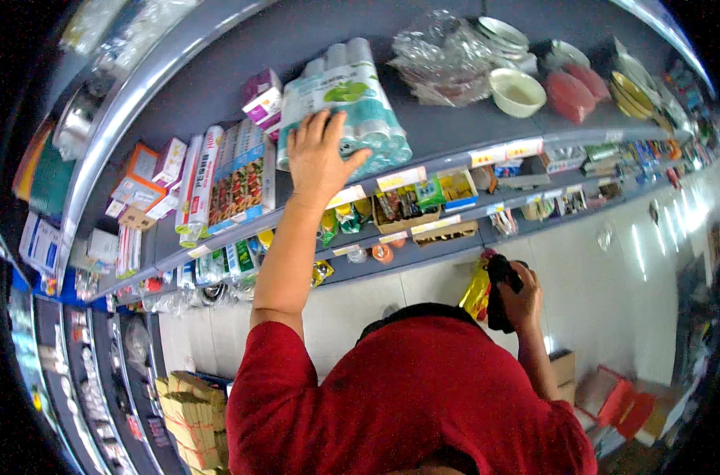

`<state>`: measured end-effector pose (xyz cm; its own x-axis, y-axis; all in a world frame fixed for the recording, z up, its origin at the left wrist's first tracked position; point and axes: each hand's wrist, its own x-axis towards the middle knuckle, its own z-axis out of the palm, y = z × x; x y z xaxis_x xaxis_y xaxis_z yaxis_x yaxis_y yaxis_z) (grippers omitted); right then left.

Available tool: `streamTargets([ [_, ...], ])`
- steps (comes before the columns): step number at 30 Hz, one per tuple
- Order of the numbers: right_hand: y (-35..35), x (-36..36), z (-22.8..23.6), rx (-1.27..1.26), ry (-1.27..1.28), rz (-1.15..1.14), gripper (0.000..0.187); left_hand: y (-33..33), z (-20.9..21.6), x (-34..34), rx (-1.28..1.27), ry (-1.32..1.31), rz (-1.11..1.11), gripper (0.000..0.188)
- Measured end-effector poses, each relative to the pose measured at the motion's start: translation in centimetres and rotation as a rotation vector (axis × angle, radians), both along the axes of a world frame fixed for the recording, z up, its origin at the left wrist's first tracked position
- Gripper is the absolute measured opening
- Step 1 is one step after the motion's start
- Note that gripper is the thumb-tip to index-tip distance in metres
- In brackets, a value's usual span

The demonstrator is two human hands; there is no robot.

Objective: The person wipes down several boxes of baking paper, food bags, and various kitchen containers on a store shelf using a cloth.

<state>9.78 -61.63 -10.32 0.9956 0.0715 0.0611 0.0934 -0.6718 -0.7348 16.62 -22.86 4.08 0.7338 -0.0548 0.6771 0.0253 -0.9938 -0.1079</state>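
My left hand (316, 154) rests with fingers spread on a pack of paper rolls (346, 95) in white and teal wrap, lying on the grey upper shelf. Down at my right side, my right hand (522, 297) is closed round a black cloth-like bundle (500, 293). A shiny yellow packet (476, 290) shows just left of that bundle; whether the same hand holds it, I cannot tell. Left of the rolls stand purple and white boxes (263, 99).
Cling-film boxes (206, 174) and orange cartons (138, 186) fill the shelf's left part. Clear bags (443, 59) and bowls (517, 91) sit on its right. Small packaged goods (407, 206) line the lower shelf. Bundled tan stacks (187, 419) and a red box (613, 396) stand on the floor.
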Motion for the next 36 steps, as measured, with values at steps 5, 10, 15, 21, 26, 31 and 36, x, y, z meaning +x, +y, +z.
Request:
streamTargets([
  [5,-0.1,0.6,0.8,0.056,-0.007,0.024,0.04,1.1,0.6,-1.2,-0.288,-0.126,-0.258,0.054],
  [10,0.4,1.1,-0.1,-0.008,0.003,0.012,0.042,6.8,1.9,-1.1,-0.667,-0.442,-0.089,0.043],
  [15,3.6,0.4,1.8,-0.008,0.045,-0.019,0.042,16.1,1.0,3.9,-0.901,-0.395,0.191,0.092],
  [21,5.8,0.4,0.6,-0.001,-0.041,0.003,0.042,15.9,1.7,8.8,-0.949,-0.302,0.447,0.118],
  [26,6.8,0.1,1.0,0.023,-0.021,-0.063,0.042,15.6,0.6,10.4,-0.863,-0.223,0.536,0.103],
  [31,6.9,-0.5,-0.3,0.047,-0.041,-0.112,0.043,16.4,-0.8,10.6,-0.85,-0.282,0.531,0.093],
  [36,7.1,-0.9,-1.0,0.021,0.02,-0.142,0.043,16.2,-0.2,10.1,-0.866,-0.267,0.525,0.09],
])
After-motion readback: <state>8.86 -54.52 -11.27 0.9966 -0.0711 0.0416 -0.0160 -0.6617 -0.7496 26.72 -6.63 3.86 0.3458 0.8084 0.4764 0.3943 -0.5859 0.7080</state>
